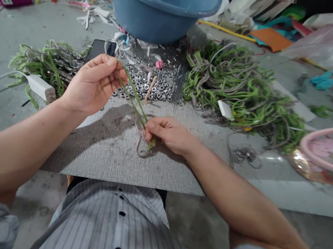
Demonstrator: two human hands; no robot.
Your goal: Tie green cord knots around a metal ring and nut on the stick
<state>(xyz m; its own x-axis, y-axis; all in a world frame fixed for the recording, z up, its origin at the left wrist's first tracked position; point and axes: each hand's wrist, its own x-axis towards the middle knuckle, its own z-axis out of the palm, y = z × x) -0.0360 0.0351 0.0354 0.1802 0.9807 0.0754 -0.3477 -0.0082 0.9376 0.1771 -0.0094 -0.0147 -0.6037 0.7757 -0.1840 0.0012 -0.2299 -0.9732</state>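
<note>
While the thin green cord [134,99] is stretched slantwise above the grey textured board [110,153], its upper end is pinched between thumb and fingers of the left hand [93,83]. Its lower end is clamped in the closed right hand [171,135], found at four o'clock from the left. The hands are held apart, joined only by the cord. A heap of small silver metal nuts [158,81] is seen at twelve o'clock from the cord, with the round blue plastic basin [156,7] beyond it. A tangled pile of green and grey cords [47,61] is laid at ten o'clock, and a larger pile [243,91] at two o'clock.
</note>
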